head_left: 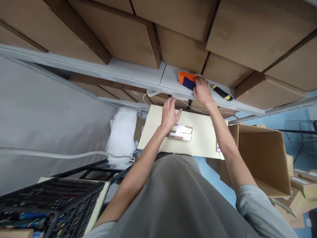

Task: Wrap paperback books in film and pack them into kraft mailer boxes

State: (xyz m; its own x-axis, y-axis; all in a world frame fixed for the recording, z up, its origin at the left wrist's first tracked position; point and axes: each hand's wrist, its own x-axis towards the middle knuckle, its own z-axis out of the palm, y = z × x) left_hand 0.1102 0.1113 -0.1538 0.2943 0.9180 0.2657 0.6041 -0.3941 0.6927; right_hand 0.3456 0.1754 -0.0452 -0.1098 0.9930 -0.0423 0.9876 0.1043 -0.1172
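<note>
On the shelf ledge (170, 81), my right hand (203, 92) has its fingers closed on the right end of an orange and dark blue tool (187, 80), whose exact kind I cannot make out. Just right of that hand lies a black and yellow utility knife (221, 92). My left hand (169, 114) is held over the far part of the cream tabletop (205, 145), fingers stretched out and thumb apart, holding nothing. Below it, a small flat cardboard box (182, 132) with whitish strips on top lies on the table, partly covered by my left wrist.
Large cardboard boxes (183, 49) fill the shelf above the table. To the right stands an open carton (262, 158), with smaller boxes (303, 183) beyond. White wrapping material (122, 132) is at the left, near a black crate (49, 201). A white cable (74, 155) crosses the left side.
</note>
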